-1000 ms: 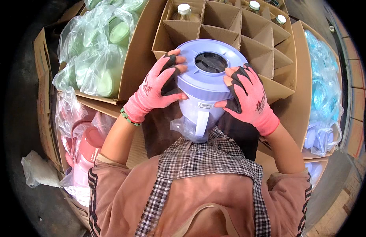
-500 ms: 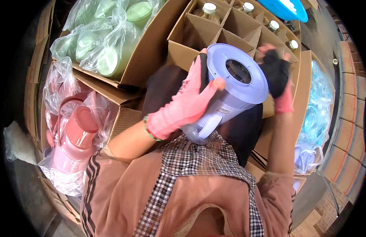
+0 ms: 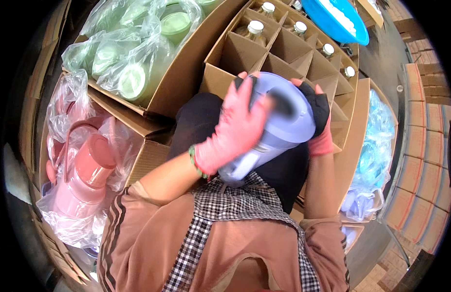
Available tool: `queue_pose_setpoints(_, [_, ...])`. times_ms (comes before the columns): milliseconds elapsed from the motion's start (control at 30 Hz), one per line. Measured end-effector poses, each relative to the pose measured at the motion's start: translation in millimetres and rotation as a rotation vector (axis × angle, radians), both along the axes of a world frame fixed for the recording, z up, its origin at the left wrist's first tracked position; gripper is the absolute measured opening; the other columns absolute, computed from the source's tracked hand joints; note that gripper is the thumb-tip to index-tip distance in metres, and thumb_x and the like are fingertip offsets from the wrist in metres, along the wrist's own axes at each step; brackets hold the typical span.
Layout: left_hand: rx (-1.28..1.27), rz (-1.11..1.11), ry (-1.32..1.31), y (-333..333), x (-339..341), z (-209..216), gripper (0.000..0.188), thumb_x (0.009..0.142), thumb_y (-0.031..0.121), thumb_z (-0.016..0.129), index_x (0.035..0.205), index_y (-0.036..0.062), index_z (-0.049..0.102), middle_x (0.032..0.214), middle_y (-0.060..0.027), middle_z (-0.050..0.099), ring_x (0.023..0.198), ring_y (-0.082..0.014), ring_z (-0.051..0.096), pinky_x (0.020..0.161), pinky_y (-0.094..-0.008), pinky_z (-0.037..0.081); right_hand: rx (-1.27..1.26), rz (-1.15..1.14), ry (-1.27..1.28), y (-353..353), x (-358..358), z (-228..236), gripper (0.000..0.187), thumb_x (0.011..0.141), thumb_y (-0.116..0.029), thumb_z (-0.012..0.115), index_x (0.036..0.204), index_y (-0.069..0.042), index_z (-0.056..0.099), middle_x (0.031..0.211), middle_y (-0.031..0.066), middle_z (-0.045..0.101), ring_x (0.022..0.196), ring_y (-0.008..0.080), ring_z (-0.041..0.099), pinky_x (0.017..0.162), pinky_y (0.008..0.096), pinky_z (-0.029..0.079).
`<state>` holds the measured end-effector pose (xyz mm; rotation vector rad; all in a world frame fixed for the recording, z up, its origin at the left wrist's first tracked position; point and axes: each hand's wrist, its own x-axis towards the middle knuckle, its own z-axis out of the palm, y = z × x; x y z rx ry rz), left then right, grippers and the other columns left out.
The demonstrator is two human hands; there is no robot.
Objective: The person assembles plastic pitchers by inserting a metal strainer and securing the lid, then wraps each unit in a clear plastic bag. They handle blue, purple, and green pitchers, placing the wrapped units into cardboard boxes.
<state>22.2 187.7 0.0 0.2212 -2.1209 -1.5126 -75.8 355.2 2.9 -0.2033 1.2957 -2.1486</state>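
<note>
Head view: beyond the fingers sits the divided carton (image 3: 288, 46) of capped bottles. Since a second ago the lilac pitcher (image 3: 276, 124) has tilted sideways, left hand (image 3: 235, 129) and right hand (image 3: 320, 121) gripping it above the lap.

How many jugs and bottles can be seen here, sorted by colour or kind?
Lilac jug, held between left hand and right hand: 1
Pink jugs in plastic bag: at least 1, others hidden
Green lidded containers in bags: 3 clearly seen
White-capped bottles in divided carton: 6
Blue basin: 1
Total clearly countable: 12
</note>
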Motion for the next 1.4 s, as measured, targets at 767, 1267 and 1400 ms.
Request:
queue_pose_setpoints(767, [0.922, -1.065, -0.315, -39, -20, -44, 0.056, 0.090, 0.044, 0.033, 0.123, -0.0007, 0.040, 0.118, -0.0106, 0.048, 0.108, -0.0166, 0.046, 0.094, -0.0300, 0.034, 0.675, 1.171, 2.221, -8, 16, 85, 0.026, 0.069, -0.018, 0.049, 0.093, -0.009, 0.053, 0.104, 0.0106, 0.051, 0.094, 0.0273, 0.047, 0.074, 0.0372, 0.045])
queue_pose_setpoints(1267, [0.937, -0.882, -0.361, -42, -30, -56, 0.054, 0.091, 0.045, 0.027, 0.112, 0.0000, 0.048, 0.105, -0.0060, 0.055, 0.094, -0.0123, 0.050, 0.086, -0.0269, 0.040, 0.776, 0.047, 0.528, 67, 108, 64, 0.024, 0.080, -0.019, 0.056, 0.095, 0.000, 0.056, 0.090, 0.0112, 0.058, 0.083, 0.0181, 0.055, 0.075, 0.0309, 0.043])
queue_pose_setpoints(1400, [1.101, -0.806, -0.380, -28, -16, -45, 0.044, 0.092, 0.041, 0.031, 0.103, 0.0037, 0.052, 0.097, -0.0002, 0.055, 0.084, -0.0073, 0.049, 0.080, -0.0236, 0.042, 0.690, 0.237, -0.083, 53, 173, -9, 0.040, 0.080, -0.036, 0.058, 0.095, 0.001, 0.056, 0.076, 0.0036, 0.055, 0.072, 0.0103, 0.051, 0.066, 0.0258, 0.041])
